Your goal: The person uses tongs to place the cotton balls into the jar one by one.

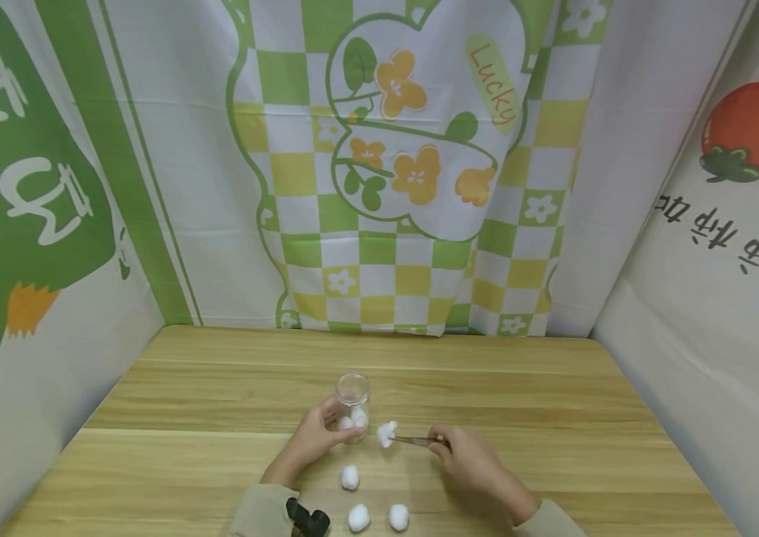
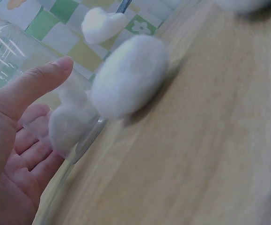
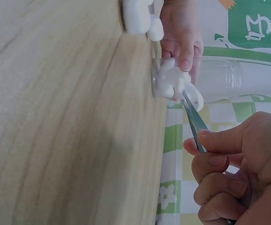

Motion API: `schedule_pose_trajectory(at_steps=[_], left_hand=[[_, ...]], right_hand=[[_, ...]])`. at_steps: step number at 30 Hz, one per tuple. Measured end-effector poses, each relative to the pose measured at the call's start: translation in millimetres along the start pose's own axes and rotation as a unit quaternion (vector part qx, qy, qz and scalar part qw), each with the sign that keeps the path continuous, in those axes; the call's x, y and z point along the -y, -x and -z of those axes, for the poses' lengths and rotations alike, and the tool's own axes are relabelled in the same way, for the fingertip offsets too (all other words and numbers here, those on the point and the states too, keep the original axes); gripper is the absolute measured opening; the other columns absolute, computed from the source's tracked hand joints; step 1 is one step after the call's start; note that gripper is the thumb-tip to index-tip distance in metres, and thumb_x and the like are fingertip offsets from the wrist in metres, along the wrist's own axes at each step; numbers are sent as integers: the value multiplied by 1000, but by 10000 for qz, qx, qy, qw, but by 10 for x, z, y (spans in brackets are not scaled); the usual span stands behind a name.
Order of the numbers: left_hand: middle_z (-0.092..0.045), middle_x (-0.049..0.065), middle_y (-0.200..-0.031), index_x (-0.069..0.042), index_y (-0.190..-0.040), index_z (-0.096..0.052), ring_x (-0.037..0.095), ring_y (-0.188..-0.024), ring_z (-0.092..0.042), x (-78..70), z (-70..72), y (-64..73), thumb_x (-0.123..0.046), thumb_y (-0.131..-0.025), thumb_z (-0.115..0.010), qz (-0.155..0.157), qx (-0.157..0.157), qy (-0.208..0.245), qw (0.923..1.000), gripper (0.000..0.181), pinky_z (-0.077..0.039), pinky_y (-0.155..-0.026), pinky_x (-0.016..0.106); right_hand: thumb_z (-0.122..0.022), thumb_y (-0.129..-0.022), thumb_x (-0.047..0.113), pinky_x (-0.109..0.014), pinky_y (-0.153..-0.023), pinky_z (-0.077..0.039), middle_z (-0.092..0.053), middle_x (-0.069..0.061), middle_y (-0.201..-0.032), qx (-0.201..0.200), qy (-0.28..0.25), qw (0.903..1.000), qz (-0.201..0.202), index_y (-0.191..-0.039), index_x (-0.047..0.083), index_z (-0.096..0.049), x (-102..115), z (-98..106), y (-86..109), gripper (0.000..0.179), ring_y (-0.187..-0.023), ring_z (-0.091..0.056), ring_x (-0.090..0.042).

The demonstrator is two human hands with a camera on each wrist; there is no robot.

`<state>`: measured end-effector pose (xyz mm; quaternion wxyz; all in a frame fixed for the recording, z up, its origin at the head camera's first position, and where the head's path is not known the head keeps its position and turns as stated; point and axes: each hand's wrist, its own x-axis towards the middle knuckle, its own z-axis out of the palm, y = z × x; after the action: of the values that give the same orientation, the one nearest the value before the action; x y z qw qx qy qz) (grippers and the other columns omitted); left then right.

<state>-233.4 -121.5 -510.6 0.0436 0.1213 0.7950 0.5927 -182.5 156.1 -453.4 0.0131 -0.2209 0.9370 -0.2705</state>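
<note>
A clear jar point(image 1: 353, 390) stands upright on the wooden table with several white cotton balls point(image 2: 69, 126) in its bottom. My left hand point(image 1: 315, 437) grips it low from the left side, thumb across its front. To the jar's right, my right hand point(image 1: 473, 460) pinches metal tweezers point(image 3: 194, 117) between thumb and fingers. Their tips hold a cotton ball point(image 1: 387, 434), squeezed out of round, beside the jar below rim height. In the right wrist view this ball overlaps the jar.
Three loose cotton balls lie nearer to me: one point(image 1: 350, 477) just in front of the jar, another point(image 1: 358, 517) and a third point(image 1: 399, 517) at the bottom of the head view. Patterned cloth point(image 1: 413, 283) hangs behind the wooden table point(image 1: 218, 395) and along both sides.
</note>
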Motion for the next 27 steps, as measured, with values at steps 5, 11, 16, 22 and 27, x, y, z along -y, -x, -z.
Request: schedule_pose_trajectory(at_steps=[5,11,16,22,27], left_hand=[[-59,22,-134,-1,-133,-52,39,-126,-55,-2,3,-3,-18,-80,-79,13,3,-18,10000,62,-43,-111,52],[-59,23,-134,-1,-133,-53,39,-126,-56,-10,-4,-4,-18,-80,-79,-3,-37,-37,10000,62,-44,-111,51],[-60,23,-133,-1,-132,-54,39,-125,-57,-4,-11,-9,-17,-79,-79,-41,-82,-55,9999,61,-44,-110,51],[-60,22,-132,-1,-132,-54,39,-125,-57,6,-6,-8,-17,-79,-79,-59,-73,-98,9999,61,-45,-110,52],[-61,22,-132,-1,-132,-54,38,-124,-57,-2,4,-1,-18,-80,-79,-49,-32,-93,9999,60,-45,-110,52]], right_hand=[[-60,-93,14,-13,-43,-27,-57,4,-66,64,4,9999,-100,-93,8,-66,31,35,-1,8,-51,-36,0],[-63,-91,13,-15,-44,-27,-60,3,-65,-200,205,9996,-48,-93,7,-67,72,82,-32,8,-52,-36,-1],[-63,-91,13,-14,-44,-28,-59,3,-64,-305,228,9993,70,-92,7,-67,91,132,-50,7,-51,-35,1],[-63,-91,13,-13,-44,-26,-56,4,-62,-349,255,9990,143,-91,7,-66,111,171,-54,6,-51,-34,1],[-63,-91,13,-12,-43,-25,-54,4,-60,-404,244,9987,195,-90,8,-66,119,186,-58,5,-49,-33,2]])
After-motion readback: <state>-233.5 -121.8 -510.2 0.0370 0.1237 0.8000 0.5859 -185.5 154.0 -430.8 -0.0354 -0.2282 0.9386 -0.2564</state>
